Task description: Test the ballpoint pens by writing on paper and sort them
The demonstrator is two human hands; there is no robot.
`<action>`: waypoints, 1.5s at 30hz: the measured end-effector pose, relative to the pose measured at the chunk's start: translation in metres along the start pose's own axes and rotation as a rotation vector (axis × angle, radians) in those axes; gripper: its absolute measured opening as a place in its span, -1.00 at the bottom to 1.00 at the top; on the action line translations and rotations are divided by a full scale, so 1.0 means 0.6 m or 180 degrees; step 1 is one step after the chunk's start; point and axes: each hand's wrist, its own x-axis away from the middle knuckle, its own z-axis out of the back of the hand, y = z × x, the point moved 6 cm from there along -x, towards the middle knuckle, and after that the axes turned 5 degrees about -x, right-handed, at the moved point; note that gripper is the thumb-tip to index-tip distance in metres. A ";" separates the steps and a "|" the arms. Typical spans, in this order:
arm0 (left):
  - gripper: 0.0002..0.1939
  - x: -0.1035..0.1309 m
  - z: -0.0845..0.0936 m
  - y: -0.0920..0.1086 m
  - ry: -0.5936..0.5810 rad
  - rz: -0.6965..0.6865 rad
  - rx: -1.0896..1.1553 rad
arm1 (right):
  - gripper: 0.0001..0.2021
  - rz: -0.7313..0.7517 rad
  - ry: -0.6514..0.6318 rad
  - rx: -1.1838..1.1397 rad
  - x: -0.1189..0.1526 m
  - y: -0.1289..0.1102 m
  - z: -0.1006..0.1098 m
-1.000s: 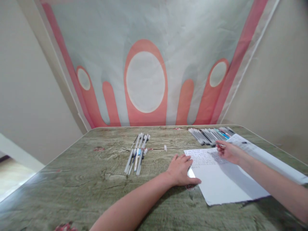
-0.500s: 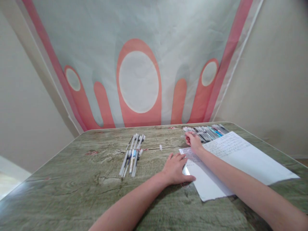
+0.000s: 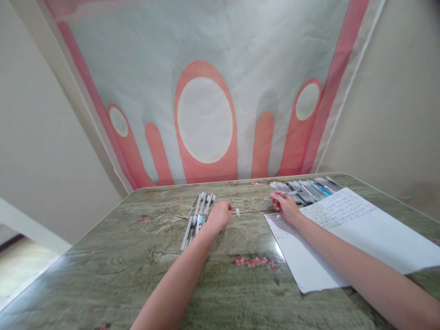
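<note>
My right hand [image 3: 284,206] pinches a slim clear pen [image 3: 270,198], which points left above the table. Just left of the small white cap [image 3: 237,212], my left hand [image 3: 222,214] has its fingers drawn together; whether they grip anything is too small to make out. Part of the left group of pens [image 3: 186,233] lies behind that hand, and more pens [image 3: 202,202] lie farther back. Beneath my right wrist is a sheet of handwritten paper [image 3: 323,243].
A long row of pens [image 3: 319,188] lies at the back right, beyond the paper. The wood-patterned table [image 3: 120,256] has printed pink flowers. Behind its far edge hangs a pink and grey cloth [image 3: 206,119].
My left hand has left the paper's edge and moved left and back to the white cap, its spread fingers now drawn together. My right hand still holds the pen. The view has shifted slightly.
</note>
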 end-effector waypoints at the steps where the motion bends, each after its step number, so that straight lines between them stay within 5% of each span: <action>1: -0.82 -0.003 -0.001 -0.014 -0.0081 0.0108 -0.0053 | -0.72 0.0002 -0.0032 0.0013 0.001 0.000 -0.001; 7: -0.88 0.000 -0.026 -0.031 -0.0415 0.0332 -0.0060 | -0.72 0.0043 -0.0036 0.0104 0.002 0.001 0.000; 14: -0.85 -0.001 -0.037 -0.034 -0.0396 0.0408 -0.0103 | -0.72 0.0027 -0.0057 0.0129 0.001 0.002 -0.003; 19: -0.84 -0.006 -0.033 0.004 -0.0135 -0.0120 0.0856 | -0.73 0.0170 -0.0090 0.0565 0.010 -0.010 -0.010; 25: -0.75 0.006 -0.074 0.071 -0.0545 -0.0282 0.3191 | -0.78 0.1323 -0.0460 0.2149 0.052 -0.055 -0.055; 30: -0.66 0.013 -0.098 0.082 -0.0780 -0.0091 0.4051 | -0.83 0.2365 -0.0946 0.2774 0.095 -0.070 -0.100; 35: -0.61 0.013 -0.102 0.077 -0.0839 -0.0012 0.4633 | -0.82 0.2866 -0.1391 0.2945 0.119 -0.065 -0.120; 39: -0.63 0.012 -0.106 0.077 -0.0821 -0.0093 0.4787 | -0.85 0.2541 -0.1197 0.2725 0.115 -0.063 -0.113; 45: -0.65 0.008 -0.116 0.072 -0.0792 -0.0045 0.4599 | -0.79 0.0869 -0.0953 0.1513 0.076 -0.035 -0.083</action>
